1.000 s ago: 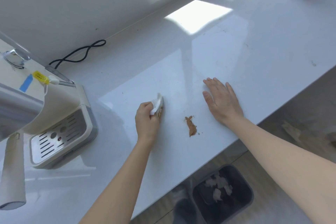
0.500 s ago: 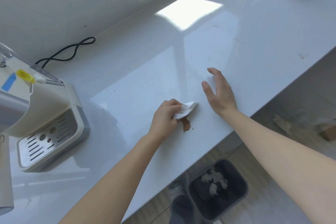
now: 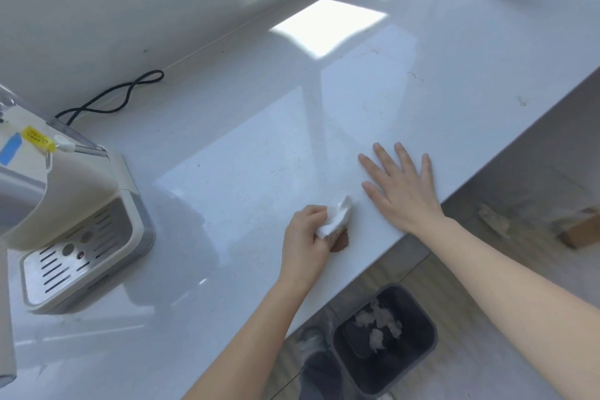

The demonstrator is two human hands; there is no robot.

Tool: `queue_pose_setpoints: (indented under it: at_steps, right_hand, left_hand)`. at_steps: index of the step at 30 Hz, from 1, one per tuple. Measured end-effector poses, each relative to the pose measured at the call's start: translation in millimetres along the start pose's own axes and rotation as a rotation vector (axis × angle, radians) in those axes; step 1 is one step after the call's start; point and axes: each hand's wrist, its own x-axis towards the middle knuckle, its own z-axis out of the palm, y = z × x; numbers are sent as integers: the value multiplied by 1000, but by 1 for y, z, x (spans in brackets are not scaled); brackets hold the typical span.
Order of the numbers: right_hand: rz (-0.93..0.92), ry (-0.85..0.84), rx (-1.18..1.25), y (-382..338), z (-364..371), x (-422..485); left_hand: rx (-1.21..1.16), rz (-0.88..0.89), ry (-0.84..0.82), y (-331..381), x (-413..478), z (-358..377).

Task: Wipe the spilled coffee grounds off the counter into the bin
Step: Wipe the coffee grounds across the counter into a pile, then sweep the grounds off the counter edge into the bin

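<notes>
Head view: left hand (image 3: 305,237) is pinching a soft, crumpled tissue (image 3: 336,221) over loose coffee grounds (image 3: 439,239) near the counter (image 3: 259,146) edge, above the bin (image 3: 418,364); right hand (image 3: 401,187) is lying open, flat.

On the counter (image 3: 406,101), the espresso machine (image 3: 65,204) stands at the far left, its cable (image 3: 110,101) behind it by the wall. The coffee grounds (image 3: 439,240) lie near the front edge, under the tissue (image 3: 336,221) in the left hand (image 3: 305,237). The right hand (image 3: 402,188) lies flat just to their right. The bin (image 3: 386,339) sits on the floor below the edge, holding what may be crumpled tissues.
</notes>
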Motion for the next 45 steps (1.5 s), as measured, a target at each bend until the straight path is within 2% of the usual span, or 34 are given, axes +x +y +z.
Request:
queue_pose_setpoints:
  at_steps: [3,5,9,15,17,20,22,25,31,34,38,42,45]
  right_hand:
    - [2,3,73,0,-1,1]
    - [-3,13,118,1,-1,1]
    - [-1,35,201,2,-3,1]
    - [1,53,426,5,-7,0]
    - [34,125,641,8,-9,-5]
    - [152,368,910,7,-5,-34]
    - [188,532,899,4,6,-62]
    - [183,574,869,5,23,-91]
    - [286,503,932,11,37,-123]
    - [478,412,1062,16,55,-138]
    - [841,160,1134,32,113,-172]
    - [1121,-216,1107,39,206,-226]
    - [1327,-381,1188,30,271,-250]
  left_hand:
    - [-100,-74,110,1,8,-7]
    - [-16,-48,122,-1,15,-8]
    - [188,36,-9,-2,23,2]
    - [103,48,-86,3,11,3]
    - [36,4,-103,7,11,2]
    - [-129,-121,-119,11,12,1]
    - [-120,-170,-85,13,14,-2]
    - [-24,-136,30,22,16,-13]
    - [-74,39,35,54,-5,-25]
    - [-60,0,80,54,-10,-27]
    - [-58,-36,101,43,-9,-32]
    - [26,28,57,26,1,-34]
    - [160,102,67,9,8,-30]
